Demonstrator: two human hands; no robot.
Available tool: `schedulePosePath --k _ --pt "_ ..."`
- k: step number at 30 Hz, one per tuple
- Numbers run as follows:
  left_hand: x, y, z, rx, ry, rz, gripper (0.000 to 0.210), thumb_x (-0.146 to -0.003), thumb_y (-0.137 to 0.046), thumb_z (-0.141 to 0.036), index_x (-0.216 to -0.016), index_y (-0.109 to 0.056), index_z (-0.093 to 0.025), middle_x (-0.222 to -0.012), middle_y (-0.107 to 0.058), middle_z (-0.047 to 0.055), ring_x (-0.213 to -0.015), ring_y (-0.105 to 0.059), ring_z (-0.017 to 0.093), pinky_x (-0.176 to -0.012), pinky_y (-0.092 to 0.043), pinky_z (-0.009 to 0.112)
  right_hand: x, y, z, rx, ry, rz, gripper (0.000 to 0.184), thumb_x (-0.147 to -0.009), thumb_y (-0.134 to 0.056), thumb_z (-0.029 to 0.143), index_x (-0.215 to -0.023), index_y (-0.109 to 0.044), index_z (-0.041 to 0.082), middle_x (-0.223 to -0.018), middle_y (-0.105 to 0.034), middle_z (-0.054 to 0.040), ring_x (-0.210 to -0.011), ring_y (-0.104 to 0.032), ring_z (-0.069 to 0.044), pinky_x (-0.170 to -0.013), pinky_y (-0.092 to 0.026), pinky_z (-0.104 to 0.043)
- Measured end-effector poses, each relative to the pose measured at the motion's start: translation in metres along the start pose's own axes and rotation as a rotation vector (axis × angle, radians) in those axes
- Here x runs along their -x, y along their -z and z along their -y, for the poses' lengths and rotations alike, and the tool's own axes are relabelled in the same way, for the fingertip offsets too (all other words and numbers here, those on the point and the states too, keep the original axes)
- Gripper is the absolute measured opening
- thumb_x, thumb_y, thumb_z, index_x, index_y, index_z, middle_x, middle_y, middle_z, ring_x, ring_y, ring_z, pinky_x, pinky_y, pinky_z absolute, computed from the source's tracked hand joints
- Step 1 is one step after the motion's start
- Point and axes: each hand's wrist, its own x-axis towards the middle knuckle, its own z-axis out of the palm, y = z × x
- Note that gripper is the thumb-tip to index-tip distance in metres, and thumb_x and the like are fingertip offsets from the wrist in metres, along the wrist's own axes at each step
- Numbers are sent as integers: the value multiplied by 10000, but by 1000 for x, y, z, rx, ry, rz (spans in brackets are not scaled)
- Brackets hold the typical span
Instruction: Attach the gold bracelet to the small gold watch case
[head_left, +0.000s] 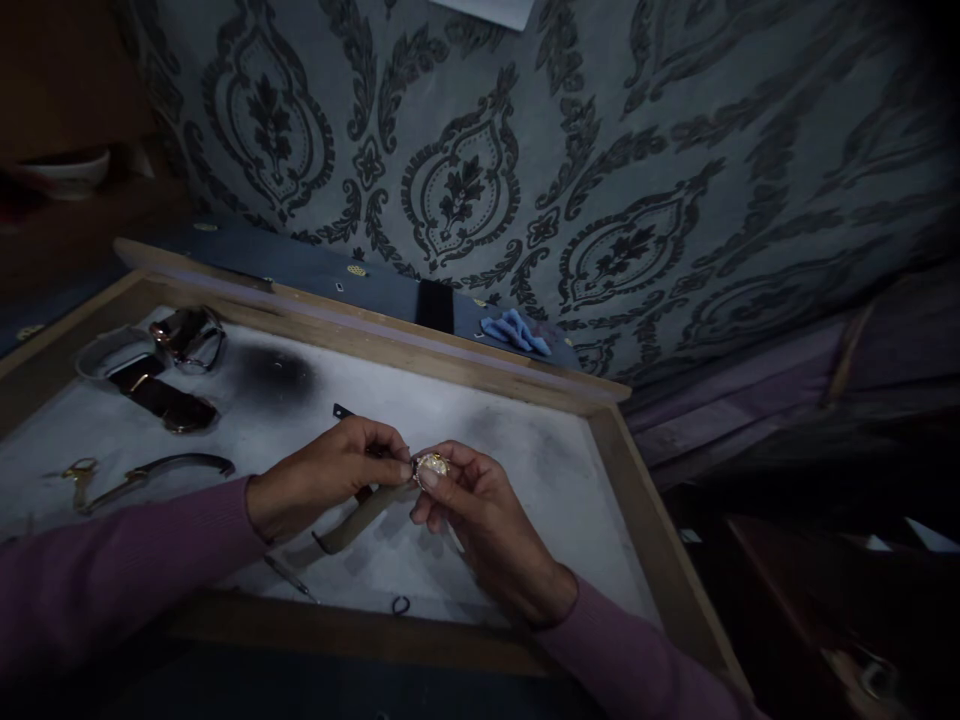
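Over the middle of a wooden tray, both hands meet at a small gold wristwatch [433,466]. My right hand [480,500] pinches its round case between thumb and fingers. The thumb and fingers of my left hand [352,465] are closed on the watch's left edge, where the strap joins. An olive-brown watch strap [356,522] hangs down to the left beneath the hands; its upper end is hidden by the fingers. A thin metal tool [291,578] and a small dark open ring [401,605] lie near the tray's front edge.
The wooden tray [615,470] has raised edges and a white bottom. Several brown watches or straps [169,395] lie at its left, near a gold buckled strap [150,472]. A blue cloth [516,330] and a dark strip [435,305] sit behind the back edge.
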Motion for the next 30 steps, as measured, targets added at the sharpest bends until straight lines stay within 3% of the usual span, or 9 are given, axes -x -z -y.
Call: schedulePosePath --k 13,30 --pt "0 1 2 -10 -40 7 169 -701 -668 -296 -743 -594 -150 -636 -525 -37 -602 -423 99 -560 -306 233 1 0 2 -17 8 12 192 -733 -800 264 -832 -688 143 -670 -670 10 -519 -646 -83 -435 -451 -136" --pt "-1 3 0 -21 21 -45 207 -622 -723 -296 -713 -614 -146 -598 -510 -48 -541 -413 92 -493 -283 225 1 0 -1 11 -19 -7 188 -736 -795 273 -810 -678 147 -650 -658 8 -519 -640 -94 -431 -439 -153"
